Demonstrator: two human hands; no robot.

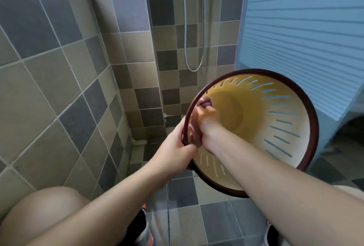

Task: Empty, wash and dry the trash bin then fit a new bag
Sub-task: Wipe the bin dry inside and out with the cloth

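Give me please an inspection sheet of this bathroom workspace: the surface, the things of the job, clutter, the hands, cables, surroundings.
Surface: tiled floor, grey and beige; wetness cannot be told.
Job's things: yellow slotted trash bin with dark red rim, held tilted off the floor, mouth toward the camera; no bag or rubbish seen inside.
Clutter: nothing seen.
Hands: left hand has a grip on the rim from outside; right hand reaches inside, closed at the rim on something pinkish, too blurred to name.
Cables: nothing seen; only a metal shower hose hanging.
Surroundings: tiled walls, glass shower partition, pale blue slatted cabinet on the right.
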